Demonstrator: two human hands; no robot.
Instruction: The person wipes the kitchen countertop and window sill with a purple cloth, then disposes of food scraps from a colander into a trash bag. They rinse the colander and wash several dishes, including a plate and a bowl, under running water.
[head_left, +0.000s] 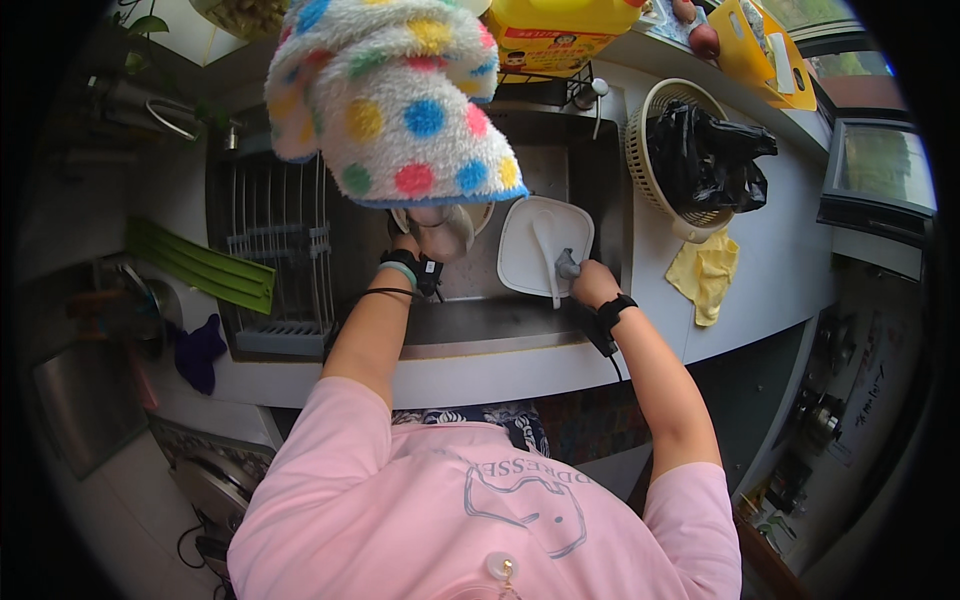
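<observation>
My right hand (595, 284) is closed on a small grey cloth (568, 265) at the right edge of a square white dish (514, 251) in the sink. A white spoon (546, 244) lies across that dish, its end past the rim. My left hand (405, 244) is beside a shiny metal faucet part (444, 234), with a pale round rim partly visible behind it. The faucet and a hanging polka-dot towel (420, 142) cover most of its fingers, so its hold cannot be told.
A dish rack (281, 349) fills the sink's left side, beside a green plastic tray (199, 262). On the right counter are a beige basket (638, 142) with a black plastic bag (705, 161) and a yellow cloth (705, 274). A yellow jug (559, 34) stands behind the sink.
</observation>
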